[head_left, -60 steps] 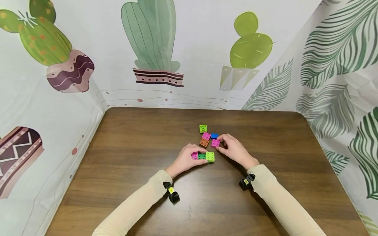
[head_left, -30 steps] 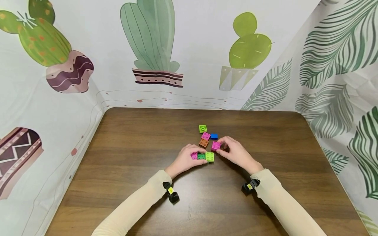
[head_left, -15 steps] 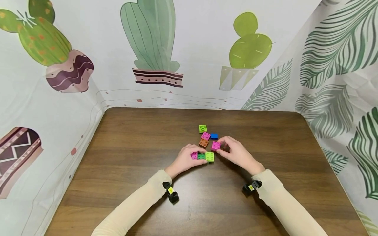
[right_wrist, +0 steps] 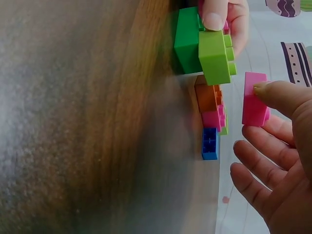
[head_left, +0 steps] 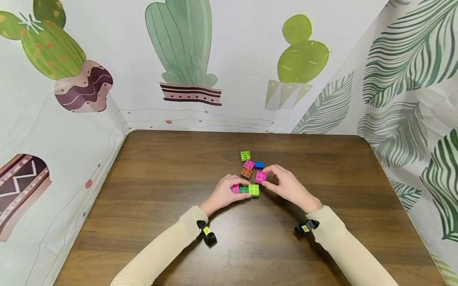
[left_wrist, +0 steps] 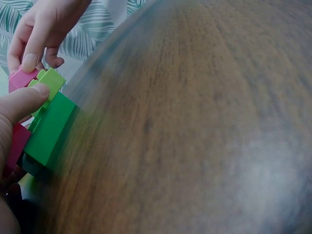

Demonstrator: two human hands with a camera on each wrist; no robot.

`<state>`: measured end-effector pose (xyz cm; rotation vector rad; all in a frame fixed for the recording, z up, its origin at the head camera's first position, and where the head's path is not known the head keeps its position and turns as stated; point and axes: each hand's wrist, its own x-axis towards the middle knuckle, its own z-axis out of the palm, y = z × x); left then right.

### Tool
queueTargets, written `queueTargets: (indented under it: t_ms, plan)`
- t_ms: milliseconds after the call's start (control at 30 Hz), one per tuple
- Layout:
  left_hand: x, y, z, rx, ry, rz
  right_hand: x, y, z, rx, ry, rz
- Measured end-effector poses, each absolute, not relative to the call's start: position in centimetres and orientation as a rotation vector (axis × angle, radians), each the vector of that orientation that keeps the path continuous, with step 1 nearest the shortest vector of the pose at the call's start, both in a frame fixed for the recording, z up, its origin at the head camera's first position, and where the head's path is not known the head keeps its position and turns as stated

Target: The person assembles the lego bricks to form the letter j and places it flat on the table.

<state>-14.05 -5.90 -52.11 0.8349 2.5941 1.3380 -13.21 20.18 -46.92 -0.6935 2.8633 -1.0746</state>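
Observation:
My left hand (head_left: 225, 192) grips a small assembly of toy building bricks on the table. It has a long green brick (right_wrist: 187, 41) below, with a lime brick (right_wrist: 214, 58) on its right end and a pink brick (head_left: 235, 188) at the left, partly covered by the fingers. In the left wrist view, the thumb presses against the lime brick. A separate pink brick (right_wrist: 253, 97) is pinched between thumb and fingers of my right hand (head_left: 286, 184). The right wrist view has it raised off the tabletop, studs up, just beyond the lime brick and apart from it.
Behind the hands lie loose bricks: an orange-brown one (head_left: 246, 173), another pink one (head_left: 249, 164), a blue one (head_left: 259, 165) on its side and an upturned lime one (head_left: 245, 156). The wooden table (head_left: 171, 159) ends at a cloth backdrop printed with cacti.
My right hand has drawn the pink brick up and slightly away from the blue brick, which now shows more fully. In the last half second it shifts barely leftward. The left hand stays put.

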Motion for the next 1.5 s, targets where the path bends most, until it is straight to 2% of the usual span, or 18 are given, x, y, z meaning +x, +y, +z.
queueTargets:
  t_ms: [1500]
  plan:
    - [-14.3,-6.0,-52.6,0.858,2.596,1.354,-11.3,18.9,-46.8,-0.798,2.766,-1.128]
